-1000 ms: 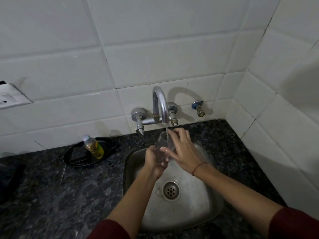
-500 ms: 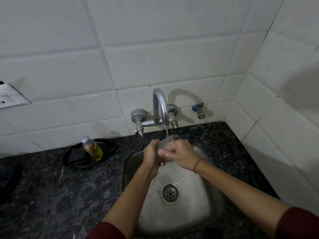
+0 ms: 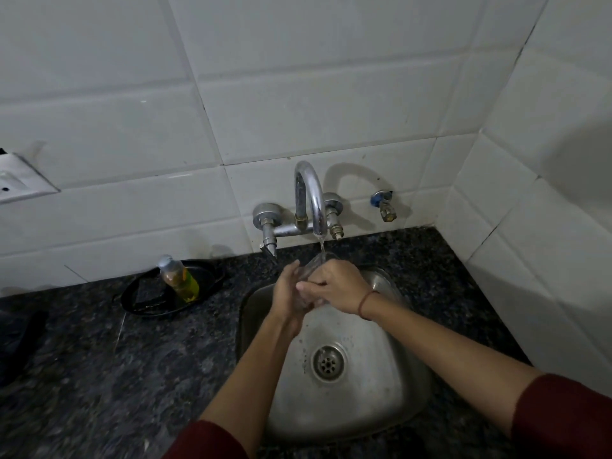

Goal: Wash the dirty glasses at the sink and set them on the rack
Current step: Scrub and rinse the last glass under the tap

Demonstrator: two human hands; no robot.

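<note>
A clear drinking glass (image 3: 313, 266) is held under the running stream from the chrome tap (image 3: 309, 197), over the steel sink (image 3: 390, 376). My left hand (image 3: 288, 289) grips the glass from the left side. My right hand (image 3: 337, 286) wraps over it from the right, its fingers laid across the glass. Most of the glass is hidden between the two hands; only its rim shows near the water. No rack is in view.
A black oval tray (image 3: 205, 276) with a small bottle of yellow liquid (image 3: 180, 278) and a dark sponge sits on the dark granite counter (image 3: 99, 376) left of the sink. A small blue-handled valve (image 3: 384, 207) is on the tiled wall. A wall socket (image 3: 16, 183) is far left.
The right hand, earlier open with fingers spread over the glass, has closed over it. Both hands and the glass stay under the running water.
</note>
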